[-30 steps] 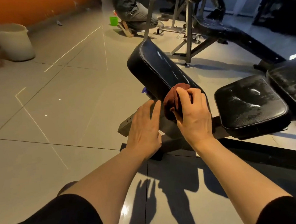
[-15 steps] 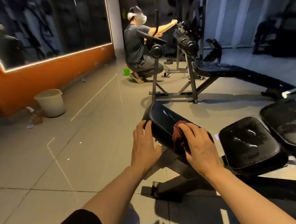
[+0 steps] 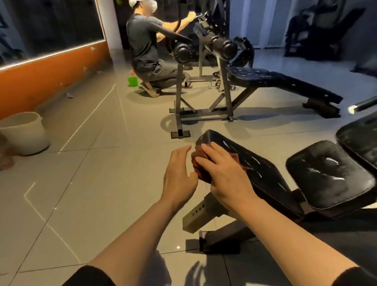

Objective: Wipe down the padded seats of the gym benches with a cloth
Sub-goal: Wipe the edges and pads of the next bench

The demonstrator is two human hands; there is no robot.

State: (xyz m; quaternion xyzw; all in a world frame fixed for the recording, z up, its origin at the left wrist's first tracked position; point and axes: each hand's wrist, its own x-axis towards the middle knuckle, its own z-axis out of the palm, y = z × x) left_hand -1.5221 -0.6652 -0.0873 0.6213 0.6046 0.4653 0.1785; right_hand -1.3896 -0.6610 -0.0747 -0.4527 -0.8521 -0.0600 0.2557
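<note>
Your right hand [image 3: 227, 176] presses a dark red cloth [image 3: 201, 164] onto the left edge of the tilted black pad [image 3: 250, 166], in the middle of the frame. Your fingers lie flat over the cloth and bend a little round it. The cloth looks bunched up and soft. Your left hand [image 3: 178, 174] is just beside the cloth, with loose, slightly bent fingers near the pad's end; you cannot tell if it touches. Both arms reach up from the bottom of the frame, bare below dark sleeves. The pad is smooth and shiny with wet streaks. To the right sits a square black seat [image 3: 330, 174], shiny too. In the upper middle, another person [image 3: 147, 47] kneels by a second bench [image 3: 276, 82]. A pale bucket [image 3: 22, 133] stands at the left on the grey tile floor [image 3: 84, 200].
</note>
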